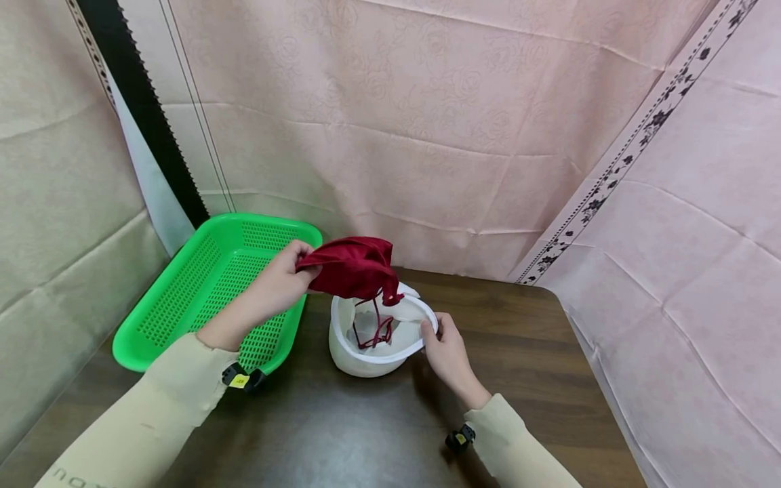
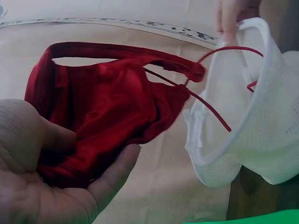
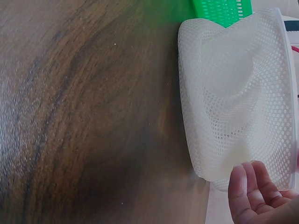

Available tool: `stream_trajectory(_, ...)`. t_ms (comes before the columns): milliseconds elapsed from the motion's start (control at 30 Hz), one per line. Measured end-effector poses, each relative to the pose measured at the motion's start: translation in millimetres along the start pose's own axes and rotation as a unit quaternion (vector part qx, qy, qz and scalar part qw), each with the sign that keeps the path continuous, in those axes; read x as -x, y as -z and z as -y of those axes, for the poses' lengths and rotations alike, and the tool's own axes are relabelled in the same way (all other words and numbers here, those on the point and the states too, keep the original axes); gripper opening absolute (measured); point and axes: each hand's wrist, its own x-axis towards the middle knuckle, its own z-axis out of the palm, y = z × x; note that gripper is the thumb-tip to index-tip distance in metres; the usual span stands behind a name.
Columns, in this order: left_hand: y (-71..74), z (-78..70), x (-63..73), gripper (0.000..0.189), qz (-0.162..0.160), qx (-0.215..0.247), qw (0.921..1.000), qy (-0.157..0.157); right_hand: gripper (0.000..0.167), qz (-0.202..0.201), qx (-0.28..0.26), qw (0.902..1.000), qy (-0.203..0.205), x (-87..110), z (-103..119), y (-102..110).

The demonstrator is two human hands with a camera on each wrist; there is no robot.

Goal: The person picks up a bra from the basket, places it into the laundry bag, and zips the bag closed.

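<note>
My left hand [image 1: 282, 276] pinches a dark red satin garment [image 1: 354, 266] with thin straps, held up beside and over a white mesh laundry bag [image 1: 365, 366]. In the left wrist view the red fabric [image 2: 100, 102] lies between thumb and fingers, and its cords [image 2: 212, 109] trail into the bag's mouth. The bag stands on the table with its rim up, and several red cords [image 1: 386, 332] hang inside it. My right hand [image 1: 448, 352] grips the bag's rim on its right side. In the right wrist view, fingers [image 3: 238, 186] lie against the mesh wall [image 3: 233, 112].
To the left, a green perforated plastic basket [image 1: 281, 220] sits on the dark wooden table [image 1: 488, 305], under my left forearm. Pale patterned cloth [image 1: 396, 135] hangs behind and at both sides. The table's far right corner rounds off near the cloth.
</note>
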Motion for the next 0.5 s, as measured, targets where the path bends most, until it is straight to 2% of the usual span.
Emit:
stream_trajectory(167,-4.2,7.4,-2.5,0.015,0.006,-0.091,0.9955,-0.025,0.021,0.002,0.0,1.0,-0.002,0.9,1,1)
stream_trajectory(333,-8.7,9.6,-2.4,0.014,0.007,-0.121,0.992,-0.038,0.022,0.004,-0.004,1.0,-0.003,1.2,2,1)
stream_trajectory(500,-13.2,9.4,-1.8,0.013,0.008,-0.138,0.9898,-0.036,0.021,0.002,-0.007,1.0,-0.006,1.0,4,1)
